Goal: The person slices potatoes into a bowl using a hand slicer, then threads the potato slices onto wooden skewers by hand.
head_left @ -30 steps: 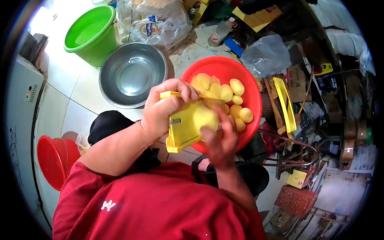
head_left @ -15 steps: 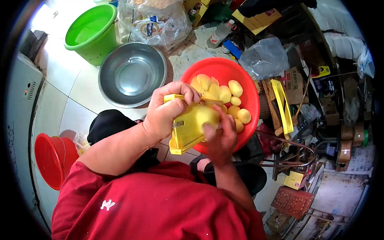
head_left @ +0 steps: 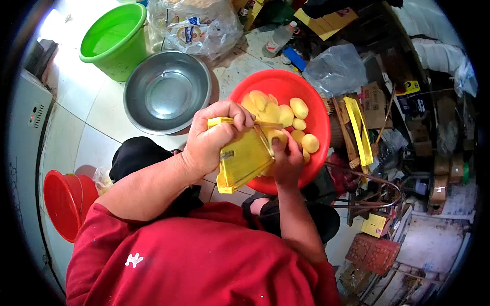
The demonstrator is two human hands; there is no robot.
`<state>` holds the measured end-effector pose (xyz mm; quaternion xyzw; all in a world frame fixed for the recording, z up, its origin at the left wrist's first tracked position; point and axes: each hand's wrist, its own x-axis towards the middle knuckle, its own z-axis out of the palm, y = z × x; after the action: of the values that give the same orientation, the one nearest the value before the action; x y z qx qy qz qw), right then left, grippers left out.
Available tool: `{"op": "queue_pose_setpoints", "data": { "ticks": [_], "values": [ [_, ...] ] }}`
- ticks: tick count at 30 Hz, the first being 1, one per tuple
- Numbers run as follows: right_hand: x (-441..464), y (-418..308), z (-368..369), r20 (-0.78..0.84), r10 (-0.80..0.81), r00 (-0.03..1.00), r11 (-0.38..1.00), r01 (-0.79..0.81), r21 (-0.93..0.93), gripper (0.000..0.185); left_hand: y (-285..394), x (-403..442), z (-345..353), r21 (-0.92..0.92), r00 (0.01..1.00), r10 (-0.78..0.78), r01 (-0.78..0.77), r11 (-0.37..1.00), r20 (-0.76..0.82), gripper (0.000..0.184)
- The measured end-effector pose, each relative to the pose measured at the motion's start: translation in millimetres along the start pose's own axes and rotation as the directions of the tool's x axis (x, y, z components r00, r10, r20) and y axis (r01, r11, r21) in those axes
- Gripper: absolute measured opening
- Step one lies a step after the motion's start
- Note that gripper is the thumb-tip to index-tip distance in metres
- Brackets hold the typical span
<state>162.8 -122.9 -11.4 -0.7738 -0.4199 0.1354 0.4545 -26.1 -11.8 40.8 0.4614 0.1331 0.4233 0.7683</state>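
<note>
We see glossy yellow plastic in the slicer, smooth red plastic in the basin and smooth skinless potatoes. Our shirt is matt cloth, while the bowl is shiny metal and the floor tiles look smooth.

I saw the left arm slant forward and inward, the left grip curled closed. Near it, the right arm reached forward, the right grip with thumb and fingers pointing ahead.
</note>
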Motion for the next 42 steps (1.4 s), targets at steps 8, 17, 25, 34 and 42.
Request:
{"op": "queue_pose_setpoints", "data": {
  "ticks": [8,17,25,34,42],
  "values": [
    [-29.3,-75.0,-3.8,0.095,-0.306,0.947,0.949,0.296,0.109,0.046,-1.5,-1.2,3.4,-0.044,1.000,0.031,-0.031,0.999,-0.004,0.028],
    [-5.7,-0.4,5.2,-0.018,0.096,0.995,0.992,-0.094,0.080,0.046,1.1,0.2,2.7,-0.009,0.999,0.029,-0.030,1.000,-0.012,0.026],
    [0.4,16.4,5.2,0.008,0.120,0.993,0.992,-0.121,0.036,0.047,0.7,-2.2,4.3,-0.038,0.999,0.014,-0.015,0.999,-0.031,0.023],
    [-24.9,-61.6,0.9,0.043,-0.248,0.968,0.968,0.250,-0.030,0.044,0.9,-1.8,7.0,-0.012,0.999,0.040,-0.040,0.999,-0.026,0.034],
    [5.7,40.3,0.3,-0.026,-0.023,0.999,0.980,0.018,-0.198,0.040,-2.9,1.3,3.1,0.028,0.997,0.071,-0.071,0.997,0.021,0.039]
  ]
}}
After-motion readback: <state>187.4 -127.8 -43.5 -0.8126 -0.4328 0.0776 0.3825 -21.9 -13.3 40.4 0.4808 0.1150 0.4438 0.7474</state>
